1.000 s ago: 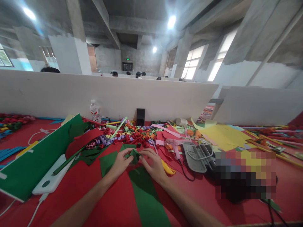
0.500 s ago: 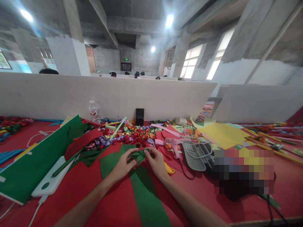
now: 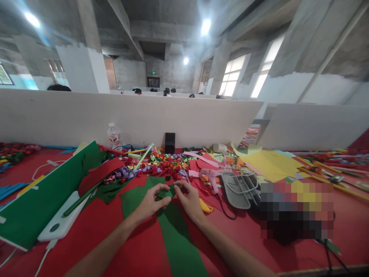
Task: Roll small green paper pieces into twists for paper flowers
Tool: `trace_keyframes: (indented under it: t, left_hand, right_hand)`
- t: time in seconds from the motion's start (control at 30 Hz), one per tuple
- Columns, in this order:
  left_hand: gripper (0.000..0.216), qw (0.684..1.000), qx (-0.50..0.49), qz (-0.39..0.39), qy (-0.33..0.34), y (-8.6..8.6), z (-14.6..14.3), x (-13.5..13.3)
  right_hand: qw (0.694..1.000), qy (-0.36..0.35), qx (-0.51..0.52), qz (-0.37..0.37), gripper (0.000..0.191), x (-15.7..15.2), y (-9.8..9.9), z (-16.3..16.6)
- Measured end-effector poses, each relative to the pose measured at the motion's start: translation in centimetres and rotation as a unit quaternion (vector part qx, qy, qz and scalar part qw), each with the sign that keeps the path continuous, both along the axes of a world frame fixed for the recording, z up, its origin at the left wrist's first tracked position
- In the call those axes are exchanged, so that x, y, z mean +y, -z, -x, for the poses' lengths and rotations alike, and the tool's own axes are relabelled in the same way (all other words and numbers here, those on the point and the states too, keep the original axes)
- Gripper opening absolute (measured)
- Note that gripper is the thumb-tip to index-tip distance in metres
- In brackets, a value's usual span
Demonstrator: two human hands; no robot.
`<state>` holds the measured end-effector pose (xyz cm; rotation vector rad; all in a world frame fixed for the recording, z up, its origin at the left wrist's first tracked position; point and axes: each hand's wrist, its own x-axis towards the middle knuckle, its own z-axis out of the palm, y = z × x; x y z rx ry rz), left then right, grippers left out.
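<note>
Between my two hands, just above the red table, is a small piece of green paper [image 3: 166,193]. My left hand [image 3: 152,200] pinches it from the left, with the thumb along its near side. At its right edge, the fingertips of my right hand [image 3: 186,196] are closed on the same piece. Its exact shape is partly hidden by my fingers. Beneath my hands lies a long green paper strip [image 3: 180,242], which runs toward me. Another flat green sheet [image 3: 131,198] sits to the left, by my left wrist.
Ahead lies a heap of small curled paper pieces [image 3: 170,166]. A pink glue gun [image 3: 212,177] and a grey tray [image 3: 236,190] stand to the right. On the left are a green board [image 3: 54,192] and a white power strip [image 3: 62,223]. A phone [image 3: 170,143] leans against the white partition [image 3: 138,115].
My left thumb and fingers have shifted on the green paper piece, covering more of it. The piece now shows smaller between my hands. The things on the table stay put.
</note>
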<state>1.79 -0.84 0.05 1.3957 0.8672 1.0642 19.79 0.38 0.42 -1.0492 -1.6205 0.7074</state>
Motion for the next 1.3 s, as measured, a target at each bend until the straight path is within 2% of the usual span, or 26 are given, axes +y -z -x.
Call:
trace_keyframes:
  t: [0.13, 0.3, 0.4, 0.5, 0.6, 0.73, 0.87, 0.97, 1.13, 1.3]
  left_hand:
    - [0.034, 0.999, 0.002, 0.012, -0.043, 0.4, 0.1, 0.6]
    - [0.030, 0.986, 0.104, -0.081, -0.100, 0.4, 0.5, 0.5]
    - [0.042, 0.969, 0.185, -0.123, -0.112, 0.4, 0.3, -0.1]
    - [0.052, 0.962, 0.210, -0.128, -0.117, 0.5, 0.1, -0.3]
    - [0.047, 0.968, 0.190, -0.121, -0.113, 0.5, 0.3, 0.1]
    - [0.025, 0.976, 0.137, -0.107, -0.135, 0.5, 0.9, 1.2]
    - [0.033, 0.992, 0.030, -0.008, -0.124, 0.9, 1.1, 1.7]
    - [0.038, 0.995, -0.025, 0.031, -0.096, 1.2, 1.0, 1.8]
    - [0.041, 0.995, -0.041, 0.035, -0.088, 1.5, 1.1, 1.9]
    - [0.041, 0.993, -0.038, 0.070, -0.087, 1.0, 1.0, 1.8]
  right_hand:
    - [1.000, 0.004, -0.019, -0.021, 0.020, -0.3, -0.4, 0.1]
    - [0.998, -0.002, -0.040, -0.055, 0.018, -0.2, -0.1, 0.0]
    - [0.996, -0.010, -0.056, -0.066, 0.017, -0.2, 0.0, 0.0]
    - [0.995, -0.019, -0.071, -0.074, 0.016, -0.4, -0.1, 0.0]
    - [0.996, -0.023, -0.059, -0.061, 0.019, -0.3, -0.2, 0.0]
    - [1.000, -0.020, 0.011, 0.003, 0.025, 0.5, 0.3, -0.2]
    - [0.991, -0.033, 0.116, 0.064, 0.027, 1.5, 1.1, -0.2]
    - [0.981, -0.052, 0.163, 0.096, 0.029, 1.7, 1.3, -0.1]
    - [0.969, -0.107, 0.161, 0.156, 0.035, 1.7, 1.6, 0.1]
    - [0.965, -0.084, 0.200, 0.146, 0.034, 2.4, 2.6, -0.1]
